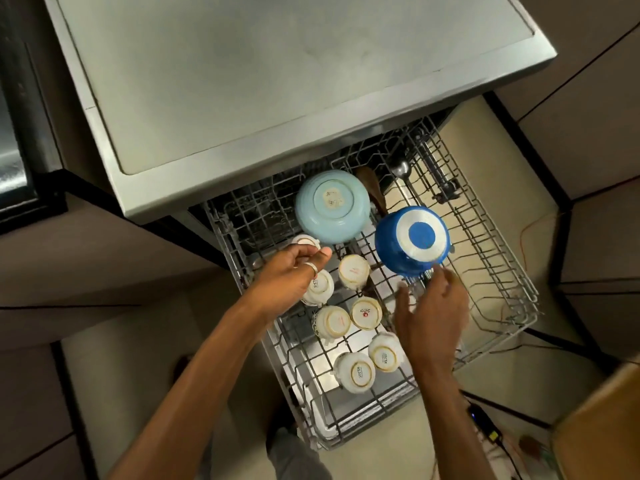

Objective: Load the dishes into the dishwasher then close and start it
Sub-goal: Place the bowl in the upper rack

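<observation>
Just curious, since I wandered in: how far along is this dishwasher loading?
Done: a light blue bowl, a dark blue bowl and six cups sit upside down in the pulled-out rack. In hand: the left hand grips another cup; the right hand reaches toward the dark blue bowl. Left: sliding the rack in, closing and starting the dishwasher.

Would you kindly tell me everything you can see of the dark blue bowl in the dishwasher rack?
The dark blue bowl sits upside down in the pulled-out wire rack, just right of the pale blue bowl. It looks glossy, perhaps enamelled metal; its upturned base shows a silvery ring around a blue disc. The right hand reaches its near rim with spread fingers; blur hides contact. The left hand, gripping a white cup, is clear of it.
</observation>
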The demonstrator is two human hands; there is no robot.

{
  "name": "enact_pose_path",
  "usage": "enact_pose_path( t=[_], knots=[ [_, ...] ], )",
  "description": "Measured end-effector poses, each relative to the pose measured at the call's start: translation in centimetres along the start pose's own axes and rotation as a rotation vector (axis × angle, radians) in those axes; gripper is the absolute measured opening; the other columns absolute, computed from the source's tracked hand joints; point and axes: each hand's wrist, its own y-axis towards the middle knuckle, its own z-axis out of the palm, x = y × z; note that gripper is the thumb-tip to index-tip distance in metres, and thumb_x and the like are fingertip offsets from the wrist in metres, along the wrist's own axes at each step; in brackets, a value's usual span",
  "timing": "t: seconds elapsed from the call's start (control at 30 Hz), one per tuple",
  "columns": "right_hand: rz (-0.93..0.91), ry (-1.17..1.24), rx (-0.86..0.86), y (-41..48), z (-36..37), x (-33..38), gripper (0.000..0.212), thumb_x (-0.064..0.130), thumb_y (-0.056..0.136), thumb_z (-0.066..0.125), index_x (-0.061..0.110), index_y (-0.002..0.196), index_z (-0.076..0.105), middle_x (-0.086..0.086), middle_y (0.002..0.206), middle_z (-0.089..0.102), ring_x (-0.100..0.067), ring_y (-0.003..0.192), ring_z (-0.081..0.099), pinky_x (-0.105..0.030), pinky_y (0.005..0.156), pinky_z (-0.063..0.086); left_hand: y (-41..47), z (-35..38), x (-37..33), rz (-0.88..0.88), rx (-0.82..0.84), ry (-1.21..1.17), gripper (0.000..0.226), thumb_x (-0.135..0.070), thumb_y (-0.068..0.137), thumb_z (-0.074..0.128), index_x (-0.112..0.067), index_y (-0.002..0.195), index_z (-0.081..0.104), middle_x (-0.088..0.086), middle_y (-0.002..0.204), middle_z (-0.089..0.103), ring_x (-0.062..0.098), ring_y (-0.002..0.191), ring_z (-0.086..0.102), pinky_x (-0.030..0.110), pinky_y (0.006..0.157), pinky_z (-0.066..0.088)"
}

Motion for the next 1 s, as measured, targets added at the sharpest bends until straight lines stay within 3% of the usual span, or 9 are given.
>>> enact_pose_path(
  t=[0.1,0.2,0.37,0.47,0.53,0.63,0.8,0.9,1.0],
  knots=[
    [0.219,-0.044,-0.032,-4.2,-0.6,-6.1,0.065,0.039,0.092,0.063,0.003,0.142,0.041,-0.025,0.141,0.043,-0.043,0.131,0.039,-0.062,0.107,0.037,-0.3,2.0,0.6,0.005,0.062,0.078,0.03,-0.053,0.09,0.066,-0.033,0.113,0.067,-0.012,0.111,0.072,0.011,0.106,0.068,0.039,0.099,0.053],
    [0.39,0.03,0.009,-6.9,0.7,-9.1,0.071,0.043,0.093,0.062,-0.002,0.142,0.036,-0.029,0.145,0.038,-0.045,0.133,0.035,-0.056,0.109,0.034,-1.1,4.5,2.3,-0.009,0.162,0.147,0.025,-0.046,0.094,0.064,-0.031,0.116,0.066,-0.012,0.116,0.07,0.012,0.109,0.066,0.038,0.099,0.052],
    [0.811,0.673,0.093,-8.3,3.4,-9.7,0.083,0.037,0.097,0.063,-0.004,0.152,0.017,-0.021,0.151,0.034,-0.03,0.139,0.037,-0.033,0.114,0.032,-2.4,10.4,6.9,-0.013,0.326,0.42,0.026,-0.043,0.096,0.063,-0.029,0.118,0.068,-0.009,0.115,0.071,0.013,0.109,0.065,0.036,0.103,0.05],
    [0.957,0.859,0.116,-7.4,5.1,-8.1,0.061,0.039,0.098,0.058,0.013,0.142,0.024,-0.015,0.128,0.054,-0.034,0.119,0.058,-0.052,0.103,0.049,-3.0,12.5,10.2,-0.007,0.414,0.65,0.035,-0.04,0.097,0.063,-0.026,0.129,0.063,-0.003,0.122,0.069,0.017,0.11,0.065,0.039,0.101,0.051],
    [0.981,0.816,0.094,-7.0,6.0,-7.9,0.047,0.043,0.093,0.054,0.02,0.126,0.028,-0.019,0.119,0.06,-0.04,0.106,0.064,-0.059,0.09,0.055,-3.3,13.3,11.9,0.024,0.449,0.763,0.041,-0.039,0.097,0.062,-0.025,0.135,0.058,-0.001,0.125,0.067,0.02,0.11,0.064,0.04,0.098,0.053],
    [0.952,0.791,0.105,-6.7,6.5,-7.8,0.034,0.041,0.092,0.051,0.03,0.112,0.025,-0.019,0.111,0.065,-0.038,0.099,0.066,-0.057,0.086,0.057,-3.7,14.1,13.5,0.07,0.471,0.812,0.039,-0.036,0.099,0.058,-0.02,0.135,0.058,0.0,0.125,0.065,0.022,0.11,0.064,0.031,0.092,0.052],
    [0.863,0.759,0.185,-5.5,6.7,-5.9,0.031,0.038,0.094,0.05,0.033,0.103,0.021,-0.011,0.098,0.061,-0.032,0.09,0.066,-0.057,0.08,0.059,-3.2,14.6,16.2,0.141,0.36,0.772,0.03,-0.038,0.095,0.052,-0.025,0.119,0.062,0.0,0.109,0.066,0.021,0.097,0.064,0.042,0.084,0.054],
    [0.805,0.779,0.209,-4.2,6.9,-4.2,0.029,0.029,0.101,0.051,0.025,0.111,0.024,0.0,0.093,0.055,-0.028,0.089,0.066,-0.054,0.082,0.06,-2.1,13.9,16.1,0.205,0.237,0.727,0.028,-0.025,0.102,0.052,-0.026,0.128,0.064,-0.002,0.12,0.065,0.018,0.107,0.061,0.019,0.084,0.045],
    [0.732,0.786,0.258,-2.3,7.5,-2.0,0.028,0.023,0.1,0.052,0.022,0.11,0.026,-0.006,0.095,0.057,-0.029,0.089,0.065,-0.054,0.082,0.059,-0.2,11.9,15.3,0.287,0.156,0.705,0.029,-0.022,0.104,0.052,-0.028,0.129,0.065,-0.003,0.116,0.066,0.013,0.106,0.059,0.003,0.078,0.033]
  ],
)
